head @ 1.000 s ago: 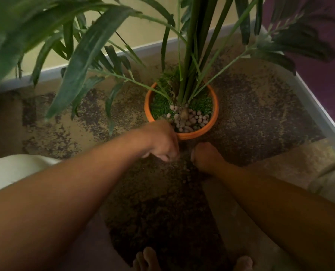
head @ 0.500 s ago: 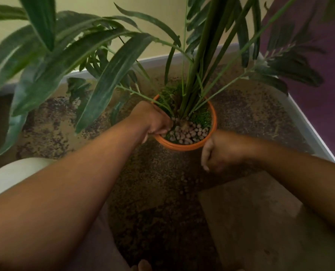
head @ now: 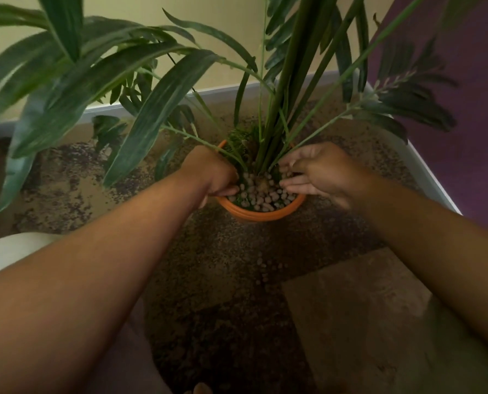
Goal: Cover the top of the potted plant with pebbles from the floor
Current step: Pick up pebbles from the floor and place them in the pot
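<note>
Speckled brown floor (head: 237, 251) spreads beneath a tall green plant (head: 282, 95) standing in an orange pot (head: 260, 216). The left hand (head: 211, 173) curls over the pot's left rim and grips it. The right hand (head: 322, 172) is relaxed, its straight fingers touching the pebbles (head: 261, 191) that cover the near half of the pot's top. A few loose stones (head: 262, 268) lie on the floor near the pot.
</note>
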Motion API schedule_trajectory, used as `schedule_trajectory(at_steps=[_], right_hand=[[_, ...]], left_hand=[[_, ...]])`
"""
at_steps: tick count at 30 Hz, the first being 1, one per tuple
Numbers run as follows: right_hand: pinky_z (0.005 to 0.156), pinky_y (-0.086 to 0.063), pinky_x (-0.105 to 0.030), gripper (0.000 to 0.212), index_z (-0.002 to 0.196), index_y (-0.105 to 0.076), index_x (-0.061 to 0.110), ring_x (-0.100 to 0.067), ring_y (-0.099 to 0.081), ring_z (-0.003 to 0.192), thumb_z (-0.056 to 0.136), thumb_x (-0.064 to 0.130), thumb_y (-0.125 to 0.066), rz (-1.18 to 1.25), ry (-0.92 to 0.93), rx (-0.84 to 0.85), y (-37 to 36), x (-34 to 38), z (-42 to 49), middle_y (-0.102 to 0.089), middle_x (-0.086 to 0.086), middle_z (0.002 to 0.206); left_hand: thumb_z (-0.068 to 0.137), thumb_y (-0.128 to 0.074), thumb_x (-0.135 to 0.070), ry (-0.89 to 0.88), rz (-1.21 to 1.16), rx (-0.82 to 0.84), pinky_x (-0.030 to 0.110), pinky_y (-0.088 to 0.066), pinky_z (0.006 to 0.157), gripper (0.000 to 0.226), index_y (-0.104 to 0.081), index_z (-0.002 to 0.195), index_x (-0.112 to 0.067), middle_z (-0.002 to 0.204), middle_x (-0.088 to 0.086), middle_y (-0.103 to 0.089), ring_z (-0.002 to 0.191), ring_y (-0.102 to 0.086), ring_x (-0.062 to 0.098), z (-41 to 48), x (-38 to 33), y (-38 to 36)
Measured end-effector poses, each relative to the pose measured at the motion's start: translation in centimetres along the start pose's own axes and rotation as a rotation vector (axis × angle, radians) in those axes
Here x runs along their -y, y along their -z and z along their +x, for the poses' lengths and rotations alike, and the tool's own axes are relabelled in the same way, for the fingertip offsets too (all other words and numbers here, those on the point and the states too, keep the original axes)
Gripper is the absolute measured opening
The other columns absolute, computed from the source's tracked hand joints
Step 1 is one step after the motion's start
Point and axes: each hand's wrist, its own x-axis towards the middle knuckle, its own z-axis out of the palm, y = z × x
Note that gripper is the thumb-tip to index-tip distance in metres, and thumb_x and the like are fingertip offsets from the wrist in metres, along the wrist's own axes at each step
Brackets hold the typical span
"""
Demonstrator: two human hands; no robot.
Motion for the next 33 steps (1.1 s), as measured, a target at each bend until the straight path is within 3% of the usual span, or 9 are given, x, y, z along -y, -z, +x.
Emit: schedule_trajectory(at_steps=[4,6,8,11,14,17,21,24,33], right_hand=[[0.070,-0.063,-0.025,0.030,0.116,-0.066,0.006,-0.017,-0.073,0.087,0.101,-0.005,-0.042,0.046,-0.025,0.032,0.1,0.3,-0.6,-0.062,-0.016,0.134],[0.068,-0.062,-0.022,0.030,0.110,-0.066,0.006,-0.014,-0.073,0.085,0.099,-0.009,-0.043,0.065,-0.021,0.032,0.4,0.4,-0.8,-0.064,-0.016,0.126],[0.065,-0.061,-0.018,0.026,0.108,-0.066,0.004,-0.014,-0.074,0.086,0.096,-0.011,-0.048,0.055,-0.009,0.008,0.9,0.3,-0.8,-0.067,-0.017,0.118],[0.060,-0.059,-0.016,0.016,0.094,-0.068,0.001,-0.013,-0.076,0.078,0.092,-0.011,-0.058,-0.032,-0.038,-0.025,2.1,0.1,-1.0,-0.072,-0.020,0.105],[0.053,-0.057,-0.017,0.015,0.083,-0.070,0.000,-0.011,-0.076,0.063,0.087,-0.013,-0.063,-0.237,-0.121,0.034,2.6,-1.0,-1.6,-0.073,-0.017,0.086],[0.055,-0.059,-0.021,0.013,0.084,-0.073,0.004,-0.015,-0.074,0.073,0.085,-0.007,-0.068,-0.497,-0.198,0.144,1.1,-3.3,-1.8,-0.073,-0.010,0.085],[0.088,-0.056,-0.029,0.024,0.107,-0.078,0.013,-0.022,-0.070,0.103,0.084,0.017,-0.074,-1.088,-0.079,0.342,-1.7,-7.3,-1.7,-0.076,-0.003,0.110],[0.091,-0.053,-0.026,0.030,0.111,-0.076,0.013,-0.022,-0.068,0.110,0.081,0.016,-0.076,-1.103,-0.090,0.347,-2.9,-10.0,-1.8,-0.074,-0.005,0.118],[0.104,-0.047,-0.042,0.075,0.138,-0.045,0.017,-0.041,-0.052,0.124,0.074,0.024,-0.083,-0.839,-0.227,0.140,-5.5,-16.7,-1.9,-0.037,-0.019,0.144]], left_hand=[[0.096,-0.049,-0.001,0.186,0.096,0.197,0.025,-0.055,0.072,0.021,-0.060,0.114,0.002,0.074,0.009,-0.061,0.055,-0.061,0.009,-1.4,-1.1,-0.3],[0.096,-0.049,0.001,0.207,0.194,0.277,0.017,-0.055,0.064,0.030,-0.056,0.124,0.005,0.092,0.015,-0.067,0.074,-0.069,0.013,-1.9,-1.0,-0.7],[0.094,-0.050,0.004,0.200,0.302,0.364,0.018,-0.054,0.081,0.032,-0.057,0.126,0.006,0.122,0.018,-0.064,0.105,-0.065,0.016,-2.2,-0.7,-1.2],[0.091,-0.055,0.006,0.149,0.432,0.454,0.025,-0.053,0.088,0.026,-0.063,0.117,0.004,0.121,0.018,-0.065,0.095,-0.063,0.015,-2.4,-0.1,-1.9],[0.093,-0.054,0.003,0.177,0.547,0.559,0.022,-0.053,0.079,0.027,-0.062,0.119,0.004,0.126,0.018,-0.064,0.095,-0.066,0.016,-2.8,1.1,-3.3],[0.093,-0.056,-0.004,0.185,0.667,0.631,0.024,-0.054,0.069,0.026,-0.064,0.117,0.001,0.121,0.017,-0.067,0.100,-0.068,0.023,-2.7,3.6,-5.7],[0.080,-0.071,-0.026,-0.037,0.978,0.389,0.038,-0.056,0.084,0.037,-0.069,0.112,-0.008,0.109,0.010,-0.071,0.104,-0.068,0.027,-1.9,7.1,-8.4],[0.077,-0.074,-0.023,0.021,0.929,0.263,0.041,-0.052,0.093,0.046,-0.064,0.120,-0.010,0.125,0.012,-0.064,0.117,-0.061,0.030,-1.9,9.9,-10.0],[0.064,-0.087,-0.030,0.148,0.821,0.310,0.041,-0.050,0.097,0.081,-0.047,0.132,-0.010,0.130,0.013,-0.057,0.120,-0.056,0.031,-2.5,14.5,-13.4]])
